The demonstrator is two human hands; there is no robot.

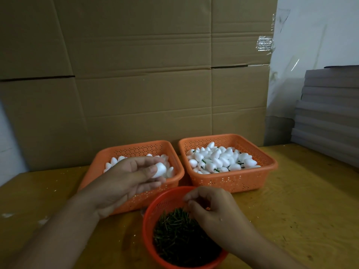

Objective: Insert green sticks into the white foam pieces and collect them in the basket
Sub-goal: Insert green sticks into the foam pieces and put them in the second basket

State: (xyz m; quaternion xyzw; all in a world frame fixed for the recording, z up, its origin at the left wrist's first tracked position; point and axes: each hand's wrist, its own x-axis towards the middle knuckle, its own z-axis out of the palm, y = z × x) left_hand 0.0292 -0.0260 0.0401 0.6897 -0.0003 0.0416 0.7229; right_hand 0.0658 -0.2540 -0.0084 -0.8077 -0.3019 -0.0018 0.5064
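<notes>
Hands at the round red bowl (149, 214) of green sticks (178, 239)

Right hand (213, 210) reaches into the bowl with curled fingers; behind the bowl, left hand (124, 181) holds a white foam piece (160, 169) over the left orange basket (91, 171).

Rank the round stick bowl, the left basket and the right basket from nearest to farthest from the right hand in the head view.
From the right hand:
1. Round stick bowl, directly under it.
2. Right basket, just beyond it.
3. Left basket, to its left, though too close to the right basket to rank firmly.

Dim, soft; edges perhaps warped
</notes>
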